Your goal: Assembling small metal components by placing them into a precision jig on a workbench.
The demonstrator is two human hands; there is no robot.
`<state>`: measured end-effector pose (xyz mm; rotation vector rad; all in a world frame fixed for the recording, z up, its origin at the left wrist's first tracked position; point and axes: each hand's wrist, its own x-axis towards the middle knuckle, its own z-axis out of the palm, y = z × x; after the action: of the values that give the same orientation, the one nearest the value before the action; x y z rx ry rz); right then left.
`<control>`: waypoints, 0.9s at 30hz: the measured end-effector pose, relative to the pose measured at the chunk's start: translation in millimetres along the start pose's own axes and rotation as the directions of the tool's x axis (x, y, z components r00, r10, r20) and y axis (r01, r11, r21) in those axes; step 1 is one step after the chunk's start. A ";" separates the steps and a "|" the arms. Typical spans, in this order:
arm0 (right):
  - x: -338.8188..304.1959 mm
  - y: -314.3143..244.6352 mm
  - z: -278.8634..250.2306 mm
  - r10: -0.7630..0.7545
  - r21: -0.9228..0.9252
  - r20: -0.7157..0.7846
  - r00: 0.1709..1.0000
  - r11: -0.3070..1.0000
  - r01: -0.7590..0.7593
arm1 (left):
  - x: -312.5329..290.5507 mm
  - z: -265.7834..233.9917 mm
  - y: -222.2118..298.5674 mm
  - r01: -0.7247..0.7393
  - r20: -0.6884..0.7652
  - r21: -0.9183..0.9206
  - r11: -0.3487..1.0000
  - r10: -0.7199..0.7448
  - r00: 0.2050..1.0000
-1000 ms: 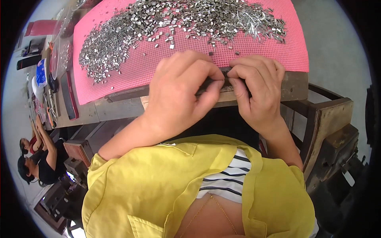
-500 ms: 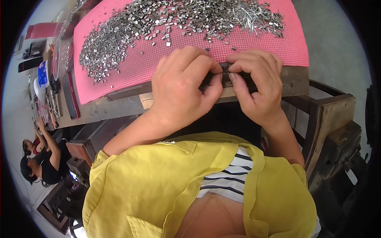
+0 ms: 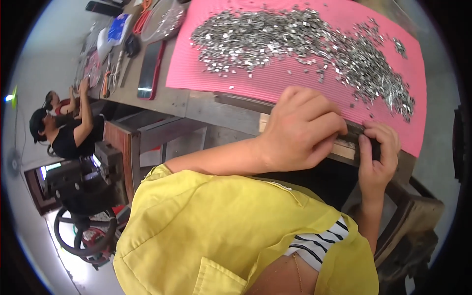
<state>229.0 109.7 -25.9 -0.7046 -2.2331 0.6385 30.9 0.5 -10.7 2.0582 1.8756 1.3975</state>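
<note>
My left hand hovers at the table's front edge with its fingers curled in toward the thumb. Whatever its fingertips pinch, if anything, is hidden. A short way to its right, my right hand is bent at the same edge, thumb and forefinger close together against a dark block. What sits between those fingertips is too small to make out. Beyond both hands, a heap of small shiny metal pieces, flat squares and thin slivers, spreads across a pink ribbed mat.
Left of the mat lie a red-edged phone, a screwdriver and a clear plastic container. Two people sit at the far left. A machine with a handwheel stands nearer. A wooden stand is at my right.
The view has swung left, so the table appears farther right. My hands, nearly touching at the fingertips before, are now apart, the left one drawn away from the dark block.
</note>
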 end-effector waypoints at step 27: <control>83.5 -108.4 67.0 -0.319 -0.119 0.467 0.825 0.902 0.415 | -86.3 -162.4 -128.9 0.043 0.242 0.503 0.863 -0.189 0.952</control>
<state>96.8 68.3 37.5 -0.2121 -2.7919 0.3833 -157.9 -118.6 -35.3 2.1360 2.3473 0.5806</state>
